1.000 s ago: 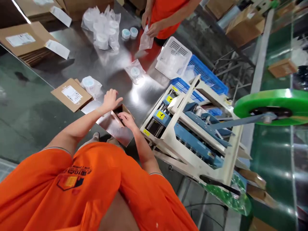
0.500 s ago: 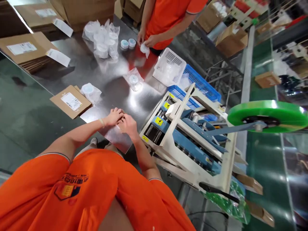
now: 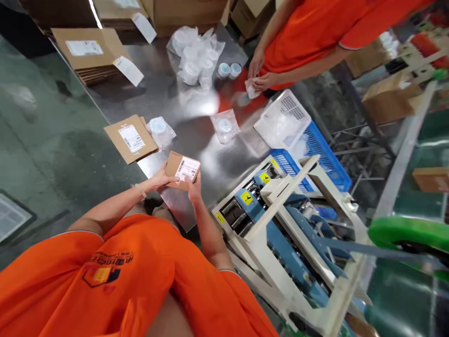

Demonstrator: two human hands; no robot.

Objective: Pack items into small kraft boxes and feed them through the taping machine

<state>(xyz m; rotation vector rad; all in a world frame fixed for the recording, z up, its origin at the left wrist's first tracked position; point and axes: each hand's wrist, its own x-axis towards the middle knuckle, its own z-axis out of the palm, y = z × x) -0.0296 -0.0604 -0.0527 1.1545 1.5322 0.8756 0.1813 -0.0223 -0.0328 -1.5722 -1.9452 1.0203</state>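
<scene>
A small cardboard box [image 3: 171, 164] with a white printed label is held between my two hands, above the near edge of the metal table [image 3: 185, 206]. My left hand [image 3: 160, 179] grips its left end, thumb across the front. On its right end my right hand [image 3: 194, 187] is closed, thumb on the label. Just beyond lie flat labelled cartons [image 3: 122, 133] and, touching them, a round white tub in a clear bag [image 3: 159, 128]. Farther right another bagged tub [image 3: 225, 126] lies on the steel surface.
Several wrapped tubs [image 3: 192, 56] are heaped at the back, beside two blue-lidded tubs [image 3: 223, 70]. A co-worker's hands [image 3: 257, 77] hold a wrapped item. A white basket [image 3: 273, 114], a blue crate [image 3: 331, 157] and a taping machine [image 3: 259, 224] stand right. Folded cartons [image 3: 89, 49] lie back left.
The cardboard box, hidden by my hands before, now shows with its label facing up. My hands have moved apart to its two ends. The view has swung left.
</scene>
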